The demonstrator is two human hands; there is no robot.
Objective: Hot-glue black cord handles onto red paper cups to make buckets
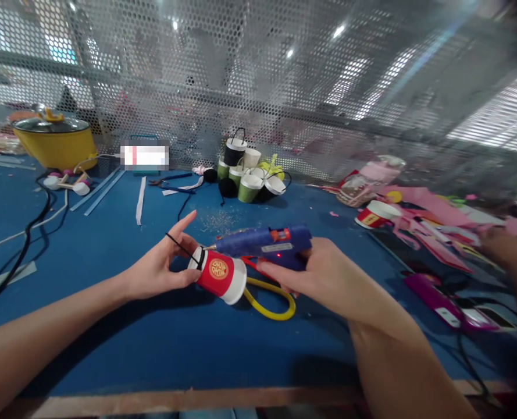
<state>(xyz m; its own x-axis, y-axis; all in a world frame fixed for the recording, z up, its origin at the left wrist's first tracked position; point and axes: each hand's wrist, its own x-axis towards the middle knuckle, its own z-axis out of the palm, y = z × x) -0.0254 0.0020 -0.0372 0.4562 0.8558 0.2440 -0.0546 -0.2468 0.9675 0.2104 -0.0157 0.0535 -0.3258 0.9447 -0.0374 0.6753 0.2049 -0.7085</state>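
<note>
My left hand (166, 265) grips a red and white paper cup (220, 272) by its white base end, the cup tilted on its side. A gold round emblem marks the cup's red wall. Black cord (184, 247) wraps the base, and its loose end sticks out between my thumb and fingers. In my right hand (314, 270) is a blue hot glue gun (262, 244) with a red light lit. Its nozzle points left and meets or nearly meets the corded end; I cannot tell if it touches. A yellow loop of cord (275, 314) shows behind the cup.
Several small green, black and white cups (252, 187) stand at the back. A yellow pot (60, 145) is at the far left. Right of me lie another red cup (374, 215), pink scraps (432, 209) and a purple power strip (432, 297). Another person's arm (513, 256) reaches in there.
</note>
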